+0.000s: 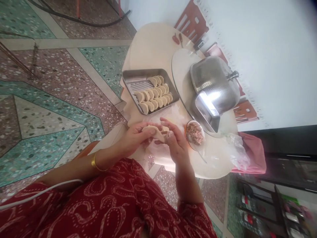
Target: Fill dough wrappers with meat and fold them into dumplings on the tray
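Note:
Both my hands hold one pale dumpling [155,131] over the near edge of a round cream table [151,46]. My left hand [135,136] cups it from the left, a gold bangle on that wrist. My right hand [175,141] pinches its right edge with floury fingers. Just beyond my hands stands a steel tray [131,77] with several folded dumplings [155,95] in rows. A small bowl of minced filling [195,133] sits right of my right hand.
A glass turntable [180,66] carries an overturned steel colander [214,84] and a steel box. A clear plastic bag [236,150] and pink cloth [255,152] lie at the table's right edge. Red chairs [192,21] stand against the white wall. Terrazzo floor lies left.

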Motion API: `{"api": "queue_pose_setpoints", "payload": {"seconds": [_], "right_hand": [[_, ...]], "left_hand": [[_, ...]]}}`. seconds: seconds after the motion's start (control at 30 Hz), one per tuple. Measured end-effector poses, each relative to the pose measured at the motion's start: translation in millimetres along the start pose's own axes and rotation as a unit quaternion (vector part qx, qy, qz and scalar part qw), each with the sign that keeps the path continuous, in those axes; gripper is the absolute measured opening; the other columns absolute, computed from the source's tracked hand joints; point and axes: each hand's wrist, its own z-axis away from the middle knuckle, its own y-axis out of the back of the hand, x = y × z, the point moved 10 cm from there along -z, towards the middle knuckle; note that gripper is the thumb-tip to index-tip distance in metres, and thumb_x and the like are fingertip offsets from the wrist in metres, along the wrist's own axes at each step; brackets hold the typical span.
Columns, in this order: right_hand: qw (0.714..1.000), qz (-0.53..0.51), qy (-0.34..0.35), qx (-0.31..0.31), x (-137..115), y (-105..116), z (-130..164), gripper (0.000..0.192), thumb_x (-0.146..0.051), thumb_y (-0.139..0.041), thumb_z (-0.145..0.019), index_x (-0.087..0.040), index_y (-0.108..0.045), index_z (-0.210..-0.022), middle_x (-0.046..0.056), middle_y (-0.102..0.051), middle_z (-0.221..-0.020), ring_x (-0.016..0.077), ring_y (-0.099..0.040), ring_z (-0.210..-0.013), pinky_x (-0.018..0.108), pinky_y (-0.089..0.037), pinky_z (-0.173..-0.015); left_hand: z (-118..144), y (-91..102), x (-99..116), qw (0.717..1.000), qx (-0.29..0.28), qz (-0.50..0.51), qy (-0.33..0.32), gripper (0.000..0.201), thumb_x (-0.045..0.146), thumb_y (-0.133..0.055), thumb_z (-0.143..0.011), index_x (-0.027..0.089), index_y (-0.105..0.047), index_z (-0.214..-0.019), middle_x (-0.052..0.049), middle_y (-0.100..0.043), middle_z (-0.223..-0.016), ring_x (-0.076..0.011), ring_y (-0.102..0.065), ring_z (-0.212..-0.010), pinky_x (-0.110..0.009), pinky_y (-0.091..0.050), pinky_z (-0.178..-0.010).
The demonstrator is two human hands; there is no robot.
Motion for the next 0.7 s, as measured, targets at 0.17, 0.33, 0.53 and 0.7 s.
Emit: {"api": "queue_pose_setpoints", "payload": {"seconds": [0.17,0.33,0.53,0.7], "right_hand": [[0.994,0.059,0.046,0.081,-10,24,12,0.024,-0.026,-0.056,-0.091,-0.028,-0.062,-0.115,0.007,-0.058,-0.136,0.0093,-0.067,-0.076,0.027,-0.061,-0.066],[0.98,0.16,0.097,0.066,-34,27,21,0.021,-0.016,-0.061,-0.085,-0.026,-0.067,-0.103,0.006,-0.063,-0.127,0.012,-0.068,-0.085,0.028,-0.061,-0.071],[0.96,0.235,0.135,0.073,-45,26,28,0.017,-0.016,-0.06,-0.085,-0.025,-0.066,-0.099,0.007,-0.063,-0.124,0.0147,-0.067,-0.088,0.035,-0.061,-0.077],[0.959,0.23,0.14,0.091,-43,28,33,0.011,-0.017,-0.061,-0.084,-0.024,-0.066,-0.091,0.006,-0.063,-0.12,0.014,-0.066,-0.083,0.036,-0.059,-0.076]], "left_hand": [[0,-2.6,-4,0.999,-0.009,0.045,0.007,0.028,0.038,-0.065,-0.083,0.018,-0.066,-0.102,0.001,-0.06,-0.071,-0.0076,-0.05,-0.053,-0.019,-0.043,-0.047],[5,-8.7,8,0.999,-0.026,0.01,-0.021,0.03,0.043,-0.063,-0.085,0.016,-0.07,-0.099,-0.002,-0.061,-0.073,-0.0086,-0.051,-0.056,-0.018,-0.042,-0.044],[9,-16.6,9,0.997,-0.05,-0.055,-0.036,0.031,0.043,-0.061,-0.087,0.017,-0.069,-0.103,0.003,-0.055,-0.062,-0.0086,-0.05,-0.051,-0.02,-0.044,-0.045],[12,-22.2,10,0.996,-0.051,-0.067,-0.034,0.03,0.042,-0.061,-0.087,0.018,-0.068,-0.102,0.004,-0.054,-0.059,-0.008,-0.05,-0.048,-0.021,-0.045,-0.046]]}}
